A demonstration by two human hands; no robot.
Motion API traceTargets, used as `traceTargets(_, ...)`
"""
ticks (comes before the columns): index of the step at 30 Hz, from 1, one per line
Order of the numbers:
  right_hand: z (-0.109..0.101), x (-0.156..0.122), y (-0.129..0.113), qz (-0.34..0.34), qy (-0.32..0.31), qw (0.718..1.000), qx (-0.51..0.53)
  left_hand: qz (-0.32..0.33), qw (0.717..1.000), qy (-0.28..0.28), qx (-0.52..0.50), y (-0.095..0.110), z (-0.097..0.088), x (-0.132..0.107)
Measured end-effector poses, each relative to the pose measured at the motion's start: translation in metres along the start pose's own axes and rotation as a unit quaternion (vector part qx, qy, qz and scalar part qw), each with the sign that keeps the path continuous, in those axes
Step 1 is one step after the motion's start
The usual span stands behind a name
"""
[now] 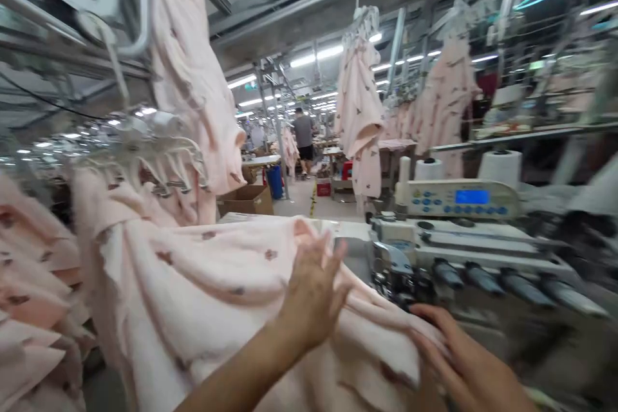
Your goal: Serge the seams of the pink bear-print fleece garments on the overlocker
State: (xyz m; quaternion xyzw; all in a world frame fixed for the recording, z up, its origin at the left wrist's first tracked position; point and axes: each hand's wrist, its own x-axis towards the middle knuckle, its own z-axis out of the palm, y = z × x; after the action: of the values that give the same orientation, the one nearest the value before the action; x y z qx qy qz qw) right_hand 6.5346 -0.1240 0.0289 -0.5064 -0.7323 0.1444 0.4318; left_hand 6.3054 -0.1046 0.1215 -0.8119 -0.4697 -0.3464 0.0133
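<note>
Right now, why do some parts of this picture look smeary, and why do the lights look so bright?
In the head view, the long white ceiling lights glare brightly, the white industrial sewing machine smears toward its lower right, and the bare left hand looks fairly sharp. The pale pink hanging garment looks stretched near the picture's edge, as a wide lens can do.

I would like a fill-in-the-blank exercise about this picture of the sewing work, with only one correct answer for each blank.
The left hand lies against the pale pink printed fabric with its fingers ____.
The right hand touches that fabric beside the white sewing machine.
The rectangular digital screen on the machine glows ____.
Behind the machine stand ____ white thread cones.

Missing words: spread; blue; two.
</note>
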Motion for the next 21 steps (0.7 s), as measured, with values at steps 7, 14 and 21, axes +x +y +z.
traceTargets(7, -0.006, 0.0, -0.033, 0.041, -0.055, 0.997, 0.033, 0.104, 0.985, -0.138, 0.01, 0.031, 0.056, -0.021)
traceTargets(14, -0.016, 0.014, -0.029, 0.126, -0.076, 0.988, 0.054, 0.039, 0.982, -0.177, -0.048, 0.019, 0.058, -0.012)
traceTargets(21, -0.01, 0.026, -0.034, 0.159, -0.009, 0.983, -0.087, -0.012, 0.982, -0.184, -0.037, 0.025, 0.067, 0.006)
